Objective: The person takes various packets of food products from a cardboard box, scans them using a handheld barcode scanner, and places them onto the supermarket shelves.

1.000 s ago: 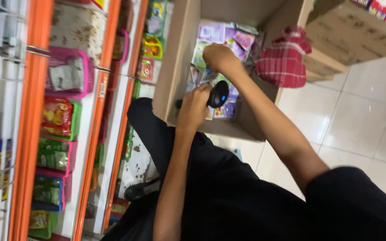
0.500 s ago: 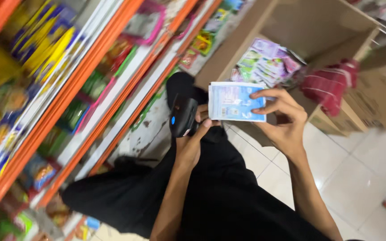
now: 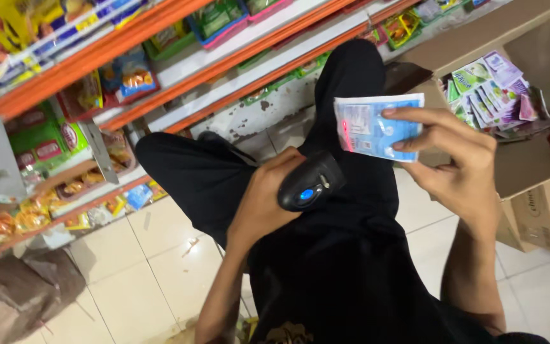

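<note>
My left hand (image 3: 263,204) grips a black handheld scanner (image 3: 310,181) with a blue light on its top, its head pointing up to the right. My right hand (image 3: 450,159) holds a small light-blue and white packet (image 3: 377,125) upright by its right edge, a short way in front of the scanner's head. A thin red line falls across the packet's left part. Both hands are over my lap in black trousers (image 3: 326,210).
An open cardboard box (image 3: 523,162) at the right holds several more pastel packets (image 3: 491,86). Orange-edged shop shelves (image 3: 160,57) with baskets and bags of goods fill the left and top. Pale floor tiles (image 3: 160,267) lie below; a second carton (image 3: 542,220) stands at right.
The view has swung left and down. My right hand came out of the box with the packet and holds it before the scanner, and a red line now shows on it.
</note>
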